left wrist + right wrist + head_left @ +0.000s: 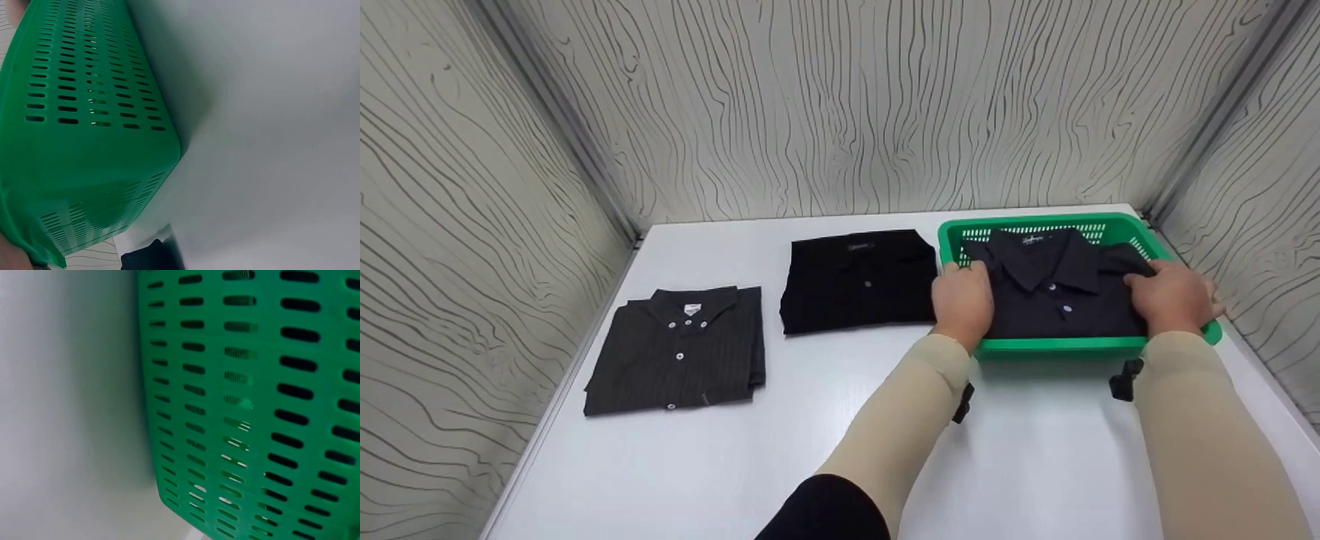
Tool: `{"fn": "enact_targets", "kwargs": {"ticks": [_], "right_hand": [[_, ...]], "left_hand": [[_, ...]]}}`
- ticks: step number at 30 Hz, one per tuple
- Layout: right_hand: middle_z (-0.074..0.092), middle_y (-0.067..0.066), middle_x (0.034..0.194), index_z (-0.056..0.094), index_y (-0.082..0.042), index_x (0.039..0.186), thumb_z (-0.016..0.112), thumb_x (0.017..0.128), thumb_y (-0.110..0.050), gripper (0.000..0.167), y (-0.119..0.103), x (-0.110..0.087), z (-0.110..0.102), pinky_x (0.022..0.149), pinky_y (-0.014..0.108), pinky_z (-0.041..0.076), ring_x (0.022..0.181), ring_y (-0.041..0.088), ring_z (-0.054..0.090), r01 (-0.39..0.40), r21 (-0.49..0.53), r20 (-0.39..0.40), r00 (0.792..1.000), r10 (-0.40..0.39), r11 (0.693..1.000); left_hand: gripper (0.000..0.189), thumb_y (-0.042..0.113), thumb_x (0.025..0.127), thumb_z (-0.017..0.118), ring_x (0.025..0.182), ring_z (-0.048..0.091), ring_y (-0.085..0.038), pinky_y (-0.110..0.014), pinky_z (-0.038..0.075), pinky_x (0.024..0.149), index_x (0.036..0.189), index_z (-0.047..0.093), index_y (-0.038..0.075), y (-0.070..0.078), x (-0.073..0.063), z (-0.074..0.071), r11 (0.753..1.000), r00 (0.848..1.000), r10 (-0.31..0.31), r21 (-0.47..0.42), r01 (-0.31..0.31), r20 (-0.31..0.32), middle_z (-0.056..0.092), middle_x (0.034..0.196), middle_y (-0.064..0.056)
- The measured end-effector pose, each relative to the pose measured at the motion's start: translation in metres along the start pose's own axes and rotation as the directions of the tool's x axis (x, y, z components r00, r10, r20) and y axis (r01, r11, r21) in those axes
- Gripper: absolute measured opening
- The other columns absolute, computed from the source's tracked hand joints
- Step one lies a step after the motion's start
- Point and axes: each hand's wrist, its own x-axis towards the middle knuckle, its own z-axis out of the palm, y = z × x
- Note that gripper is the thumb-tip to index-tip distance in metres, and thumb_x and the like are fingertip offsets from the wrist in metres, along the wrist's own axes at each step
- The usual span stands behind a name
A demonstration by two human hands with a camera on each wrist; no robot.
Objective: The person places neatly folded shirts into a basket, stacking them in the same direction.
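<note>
A green plastic basket (1057, 345) with slotted walls stands at the right of the white table. Inside it lies a folded dark collared shirt (1027, 315) with pale buttons. My left hand (962, 304) grips the basket's left rim, fingers curled, beside the shirt's edge. At the opposite rim my right hand (1174, 296) holds on, its thumb on the inner side by the shirt and its fingers over the outside. The left wrist view shows the basket wall (84, 146) from outside, with a bit of hand at the left edge. Only slotted basket wall (264, 405) fills the right wrist view.
A folded black shirt (859, 289) lies just left of the basket. Farther left, a striped dark shirt (679, 367) with white buttons lies over another dark folded garment (758, 337). Patterned panels (847, 112) enclose the table behind and at both sides.
</note>
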Motion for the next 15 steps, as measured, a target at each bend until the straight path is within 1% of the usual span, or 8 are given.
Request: {"fn": "enact_targets", "kwargs": {"ticks": [4, 9, 11, 15], "right_hand": [[0.027, 0.034, 0.156, 0.029, -0.005, 0.158, 0.046, 0.105, -0.038, 0.065, -0.0003, -0.0016, 0.0029, 0.109, 0.075, -0.004, 0.143, 0.06, 0.004, 0.006, 0.01, -0.005, 1.0, -0.006, 1.0], [0.029, 0.034, 0.155, 0.03, -0.005, 0.157, 0.047, 0.104, -0.036, 0.064, -0.0006, -0.0012, 0.0045, 0.109, 0.075, -0.004, 0.142, 0.061, 0.008, 0.019, -0.007, -0.005, 1.0, -0.019, 1.0], [0.031, 0.034, 0.154, 0.034, -0.005, 0.157, 0.048, 0.104, -0.035, 0.062, -0.0008, -0.0012, 0.005, 0.109, 0.075, -0.004, 0.141, 0.061, 0.01, 0.021, -0.006, -0.008, 1.0, -0.021, 1.0], [0.039, 0.032, 0.15, 0.037, -0.006, 0.156, 0.048, 0.102, -0.03, 0.06, -0.0015, -0.0025, 0.0048, 0.108, 0.076, -0.003, 0.14, 0.061, 0.014, 0.025, 0.009, -0.025, 0.999, -0.025, 1.0]], "left_hand": [[0.022, 0.03, 0.109, 0.044, 0.094, 0.055, -0.012, -0.031, 0.05, 0.077, 0.119, 0.064, 0.025, -0.0006, -0.0011, 0.0006, 1.0, 1.0, 0.001, 0.016, -0.002, 0.014, 0.072, 0.107, 0.01], [0.023, 0.031, 0.109, 0.046, 0.1, 0.053, -0.013, -0.032, 0.05, 0.08, 0.124, 0.062, 0.026, -0.0011, -0.002, -0.0013, 1.0, 0.999, 0.008, 0.023, -0.009, 0.052, 0.071, 0.112, 0.01], [0.022, 0.032, 0.109, 0.047, 0.101, 0.052, -0.013, -0.032, 0.05, 0.081, 0.124, 0.062, 0.026, -0.0013, -0.002, -0.0016, 0.999, 0.998, 0.012, 0.029, -0.014, 0.064, 0.071, 0.114, 0.011], [0.021, 0.035, 0.108, 0.049, 0.101, 0.052, -0.013, -0.032, 0.05, 0.08, 0.121, 0.062, 0.027, -0.0018, -0.0032, -0.002, 0.999, 0.998, 0.021, 0.033, -0.023, 0.057, 0.07, 0.114, 0.011]]}}
